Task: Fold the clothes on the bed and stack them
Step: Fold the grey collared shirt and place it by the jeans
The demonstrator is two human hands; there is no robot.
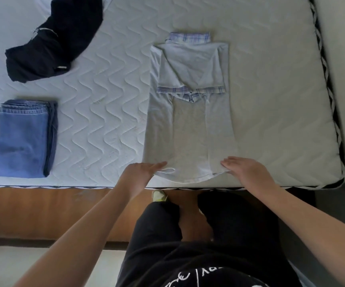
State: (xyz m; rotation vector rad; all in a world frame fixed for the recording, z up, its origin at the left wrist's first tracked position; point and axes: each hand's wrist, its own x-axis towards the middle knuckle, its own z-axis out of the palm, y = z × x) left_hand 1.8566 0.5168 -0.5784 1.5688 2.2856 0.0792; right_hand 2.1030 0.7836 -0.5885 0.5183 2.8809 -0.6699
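Note:
A light grey polo shirt (pixel 190 129) with a plaid collar and plaid cuffs lies flat on the white quilted mattress (pixel 105 112). Its sides and sleeves are folded in over the middle, and its collar points away from me. My left hand (pixel 142 171) pinches the hem's near left corner, where the fabric curls up a little. My right hand (pixel 245 170) holds the near right corner of the hem, fingers on top and thumb hidden. A folded pair of blue jeans (pixel 22 139) lies at the left. At the far left a dark navy garment (pixel 53 38) is crumpled, unfolded.
The mattress edge (pixel 64 186) runs just in front of me, with a wooden bed frame (pixel 43 212) below it. The mattress's right edge (pixel 329 100) has black-and-white trim, with a pale surface beyond it. My legs in black trousers stand against the bed.

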